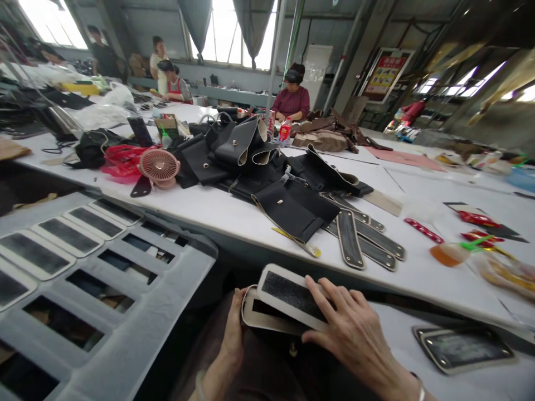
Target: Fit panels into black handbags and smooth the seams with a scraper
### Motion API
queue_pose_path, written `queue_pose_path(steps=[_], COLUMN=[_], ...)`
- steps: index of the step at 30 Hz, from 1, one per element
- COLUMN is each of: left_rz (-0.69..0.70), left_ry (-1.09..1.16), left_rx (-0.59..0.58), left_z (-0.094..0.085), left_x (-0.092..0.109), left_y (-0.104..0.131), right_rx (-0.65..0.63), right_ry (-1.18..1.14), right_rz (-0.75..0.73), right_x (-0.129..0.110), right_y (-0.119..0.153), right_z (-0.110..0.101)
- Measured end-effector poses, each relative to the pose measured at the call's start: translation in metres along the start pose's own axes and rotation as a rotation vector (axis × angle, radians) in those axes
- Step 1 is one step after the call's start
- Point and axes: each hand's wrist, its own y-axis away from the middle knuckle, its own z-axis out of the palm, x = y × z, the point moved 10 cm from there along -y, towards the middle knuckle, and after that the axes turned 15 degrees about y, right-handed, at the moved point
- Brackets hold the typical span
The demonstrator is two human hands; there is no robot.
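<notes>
Over my lap, my right hand (355,328) grips a rounded beige panel (279,283) with a dark rectangle in its middle, thumb below and fingers on top. The panel lies tilted over a beige-rimmed black leather bag piece (259,319), its left end resting at the rim. My left hand (234,328) holds that piece at its left edge, fingers upright along the rim and partly hidden. A small metal clasp (293,350) shows on the dark side of the bag piece. More such panels (67,235) lie in a row to my left.
A grey slotted plastic crate (167,295) stands at left. On the white table (209,209) are a pile of black leather bags (292,206), dark strips with studs (350,239), a pink fan (159,167) and a cup of orange liquid (449,253). A co-worker (291,100) sits across.
</notes>
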Motion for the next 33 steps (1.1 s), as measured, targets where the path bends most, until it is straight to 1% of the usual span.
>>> queue_pose_path(steps=[5, 8, 14, 17, 19, 22, 26, 29, 33], left_rz=[-0.013, -0.017, 0.004, -0.021, -0.023, -0.014, -0.042, -0.043, -0.056], left_ry=[0.111, 0.169, 0.258, 0.300, 0.317, 0.307, 0.298, 0.295, 0.328], left_rx=[0.021, -0.005, 0.035, 0.053, 0.066, 0.070, 0.075, 0.075, 0.051], left_z=[0.008, 0.013, 0.008, 0.006, 0.007, 0.012, 0.020, 0.020, 0.019], left_x=[-0.002, -0.003, -0.006, -0.011, -0.012, -0.009, -0.006, -0.005, -0.010], left_y=[0.003, 0.004, 0.002, 0.000, -0.001, 0.001, 0.007, 0.008, 0.003], right_rx=[-0.071, -0.096, -0.195, -0.230, -0.214, -0.188, -0.221, -0.228, -0.257], right_ry=[-0.046, -0.066, -0.092, -0.118, -0.108, -0.119, -0.220, -0.246, -0.231], right_rz=[-0.150, -0.225, -0.293, -0.289, -0.269, -0.244, -0.247, -0.196, -0.117], right_x=[-0.019, -0.026, -0.033, -0.034, -0.034, -0.036, -0.045, -0.043, -0.037], right_y=[-0.004, -0.005, -0.005, -0.004, -0.006, -0.008, -0.004, 0.002, 0.003], right_z=[0.020, 0.032, 0.047, 0.050, 0.049, 0.046, 0.045, 0.049, 0.057])
